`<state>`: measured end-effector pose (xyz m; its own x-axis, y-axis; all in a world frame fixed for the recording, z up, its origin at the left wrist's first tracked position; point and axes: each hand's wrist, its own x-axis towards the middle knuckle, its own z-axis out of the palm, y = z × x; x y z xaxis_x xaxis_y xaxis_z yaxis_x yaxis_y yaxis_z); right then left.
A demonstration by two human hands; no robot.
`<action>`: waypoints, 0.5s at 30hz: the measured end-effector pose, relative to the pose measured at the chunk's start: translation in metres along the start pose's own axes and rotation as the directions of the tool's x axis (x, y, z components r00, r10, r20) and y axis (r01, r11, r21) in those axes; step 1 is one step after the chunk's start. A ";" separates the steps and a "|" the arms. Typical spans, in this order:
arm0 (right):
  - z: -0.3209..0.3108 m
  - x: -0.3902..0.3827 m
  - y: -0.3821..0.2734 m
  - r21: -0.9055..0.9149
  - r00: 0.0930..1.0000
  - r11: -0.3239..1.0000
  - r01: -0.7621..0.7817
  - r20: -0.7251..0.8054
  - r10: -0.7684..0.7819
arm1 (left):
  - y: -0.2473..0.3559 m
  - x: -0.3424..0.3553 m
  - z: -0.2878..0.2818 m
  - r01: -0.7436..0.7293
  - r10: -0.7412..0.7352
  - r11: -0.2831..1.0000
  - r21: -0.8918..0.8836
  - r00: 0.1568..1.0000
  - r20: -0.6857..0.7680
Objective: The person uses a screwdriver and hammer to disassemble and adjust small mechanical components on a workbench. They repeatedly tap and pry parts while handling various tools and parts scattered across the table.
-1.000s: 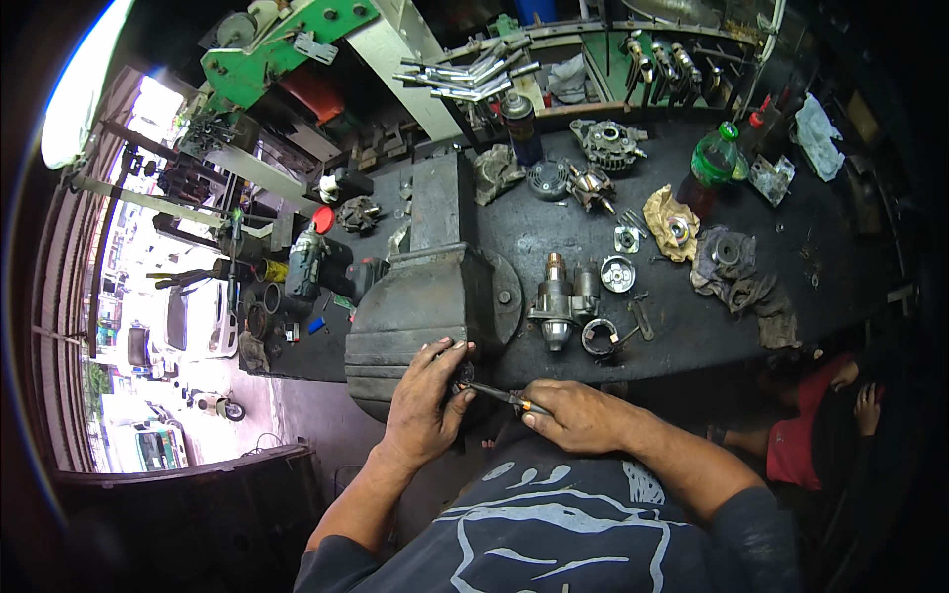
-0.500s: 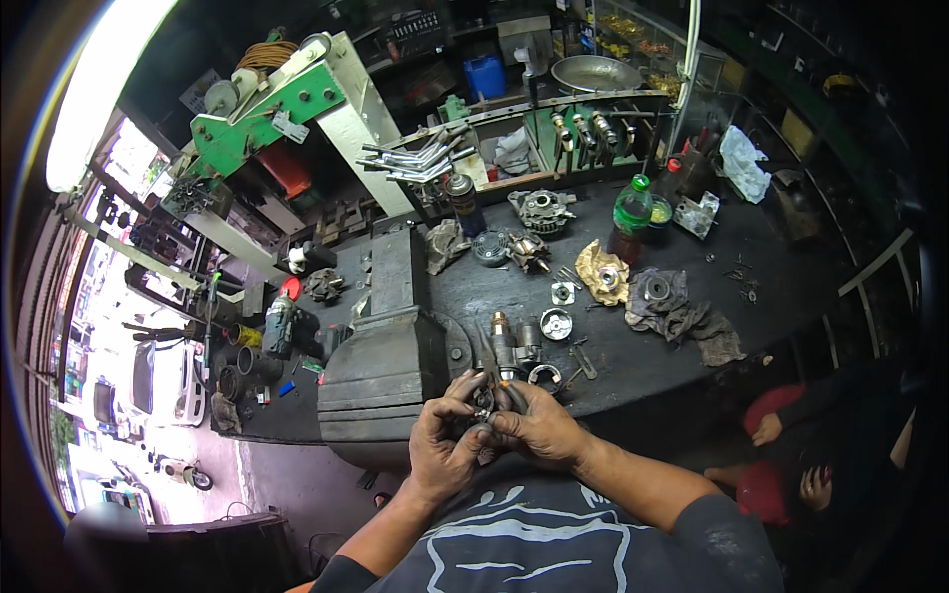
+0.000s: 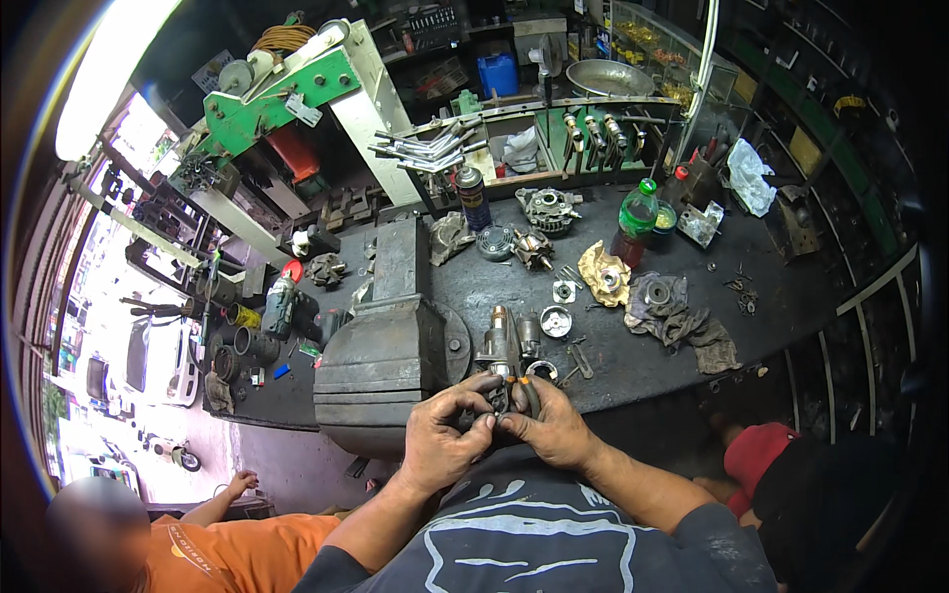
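Note:
Close in front of my chest, just past the bench edge, my two hands work together. My right hand (image 3: 556,427) is closed around pliers (image 3: 534,398) with dark grips and orange marks; their jaws point away from me. My left hand (image 3: 445,435) pinches a small dark metal part (image 3: 496,403) against the pliers; fingers hide most of it, and its kind cannot be made out. Just beyond my fingers lie a metal starter-like assembly (image 3: 497,336) with a copper-coloured end, a small metal cylinder (image 3: 530,336) and a round metal cap (image 3: 557,321).
A big bench vise (image 3: 376,361) stands left of my hands. Further back are a spray can (image 3: 474,201), an alternator housing (image 3: 549,211), a green-capped bottle (image 3: 636,219) and dirty rags (image 3: 664,306). A person in an orange shirt (image 3: 237,553) is at lower left, another person (image 3: 811,484) at right.
The person in orange has come into view at lower left. The person at right has shifted lower. My hands have moved slightly right, with the pliers turned more upright.

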<state>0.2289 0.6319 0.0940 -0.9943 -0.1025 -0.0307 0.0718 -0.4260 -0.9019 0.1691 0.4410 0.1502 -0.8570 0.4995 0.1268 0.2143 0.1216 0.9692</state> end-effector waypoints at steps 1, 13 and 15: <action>0.001 -0.001 0.004 -0.019 1.000 1.000 0.010 -0.019 -0.010 | 0.001 0.001 0.000 -0.003 0.003 1.000 0.010 1.000 -0.002; -0.001 -0.005 0.006 0.384 0.988 0.914 -0.131 0.127 0.089 | -0.001 -0.012 -0.009 -0.179 0.176 0.981 0.072 0.983 0.045; -0.003 -0.008 0.003 0.462 0.981 0.874 -0.153 0.176 0.079 | 0.005 -0.012 -0.006 -0.238 0.241 0.963 0.126 0.971 -0.006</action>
<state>0.2367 0.6337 0.0899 -0.9559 -0.2928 -0.0251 0.2517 -0.7716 -0.5843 0.1778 0.4305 0.1552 -0.7830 0.5087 0.3580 0.4696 0.1061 0.8765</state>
